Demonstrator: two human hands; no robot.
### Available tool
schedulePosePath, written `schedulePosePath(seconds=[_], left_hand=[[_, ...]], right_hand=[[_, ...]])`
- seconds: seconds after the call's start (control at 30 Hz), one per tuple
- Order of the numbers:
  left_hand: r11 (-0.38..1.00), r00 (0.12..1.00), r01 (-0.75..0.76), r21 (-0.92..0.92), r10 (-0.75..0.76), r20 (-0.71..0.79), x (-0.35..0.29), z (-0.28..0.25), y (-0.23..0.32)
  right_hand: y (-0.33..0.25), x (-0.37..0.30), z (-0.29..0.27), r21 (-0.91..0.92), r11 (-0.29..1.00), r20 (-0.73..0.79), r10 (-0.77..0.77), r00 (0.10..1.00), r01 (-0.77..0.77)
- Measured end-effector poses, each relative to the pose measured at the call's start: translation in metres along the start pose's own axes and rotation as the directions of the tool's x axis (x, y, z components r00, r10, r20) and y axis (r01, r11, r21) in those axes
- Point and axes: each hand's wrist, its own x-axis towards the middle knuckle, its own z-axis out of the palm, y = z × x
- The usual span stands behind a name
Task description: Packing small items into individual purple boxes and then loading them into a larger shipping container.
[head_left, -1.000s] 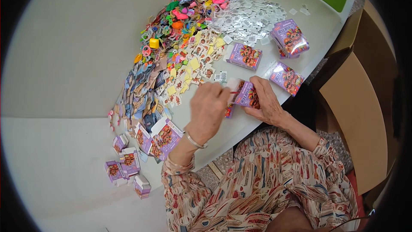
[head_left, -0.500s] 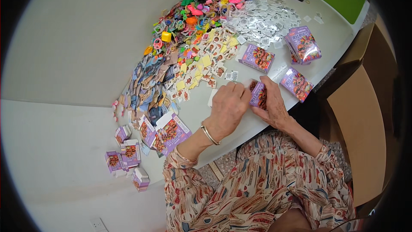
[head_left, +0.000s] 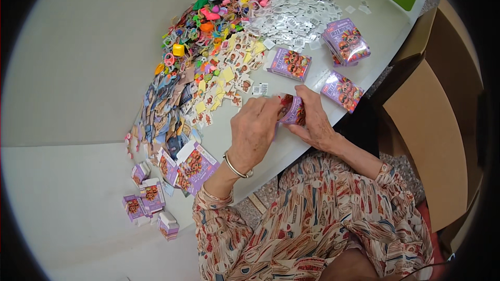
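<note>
A small purple carton printed with colourful cartoon figures is between my hands near the table's front edge. My right hand wraps round its right side, thumb and fingers on opposite faces. My left hand, with a bangle on the wrist, has its fingers closed at the carton's left end; the fingertips are partly hidden. Just beyond the hands lies another purple carton. One more carton rests to the right, and a stack of cartons stands behind it.
Heaps of small colourful toys, white sachets, yellow-backed sticker cards and folded papers cover the table's far and left parts. Opened purple cartons lie at left. A large cardboard box stands at right.
The carton has turned in my hands, and my left fingers have shifted at its left end. The whole view has shifted slightly, so the table's things appear further left.
</note>
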Motion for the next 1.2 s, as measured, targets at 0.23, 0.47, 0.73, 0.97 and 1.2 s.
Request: schedulePosePath(seconds=[0.23,0.47,0.73,0.97,1.2], left_hand=[[0.972,0.994,-0.112,0.205,0.110,0.024,-0.001,0.011,0.008],[0.969,0.974,-0.185,0.162,0.203,-0.102,0.000,0.010,-0.001],[0.953,0.973,-0.232,0.194,0.225,0.058,-0.001,0.012,-0.002],[0.996,0.970,-0.002,-0.091,-0.020,-0.243,-0.006,-0.006,-0.007],[0.750,0.719,0.509,-0.423,-0.641,-0.270,-0.005,-0.007,-0.144]], right_hand=[[-0.002,-0.003,0.002,0.052,0.998,-0.011,0.026,1.000,-0.025],[0.000,-0.001,0.001,0.136,0.986,0.013,0.098,0.995,-0.099],[-0.003,-0.001,0.000,0.225,0.965,0.048,0.124,0.991,-0.132],[-0.006,0.002,0.001,0.232,0.961,0.054,0.139,0.989,-0.148],[0.010,-0.005,0.001,0.098,0.986,0.047,0.127,0.991,-0.131]])
